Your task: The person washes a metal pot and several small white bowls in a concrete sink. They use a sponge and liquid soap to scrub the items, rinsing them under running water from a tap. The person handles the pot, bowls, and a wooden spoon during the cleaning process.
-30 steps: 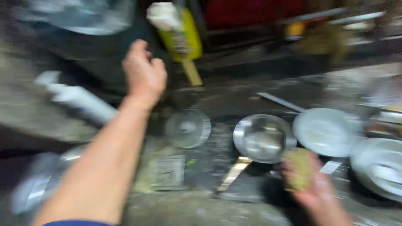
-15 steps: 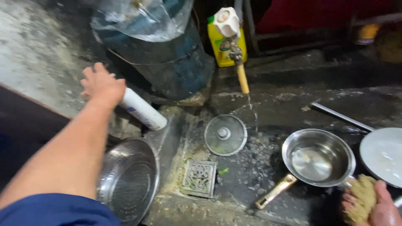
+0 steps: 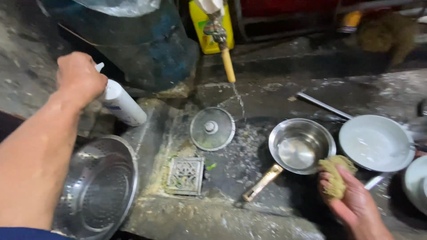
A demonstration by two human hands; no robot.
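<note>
My left hand is closed around the top of a white squeeze bottle that lies tilted at the left, beside a dark blue barrel. My right hand at the lower right grips a yellowish scrubbing pad, just below the rim of a steel saucepan with a gold handle. Water trickles from a tap with a tan spout onto the wet stone floor near a round glass lid.
A steel colander sits at the lower left. A square floor drain lies beside it. A white-coated frying pan and another dish lie at the right. A yellow container stands behind the tap.
My left hand has tightened on the white bottle and drawn nearer. My right hand with the scrubbing pad has risen toward the saucepan. The view has shifted slightly right and closer.
</note>
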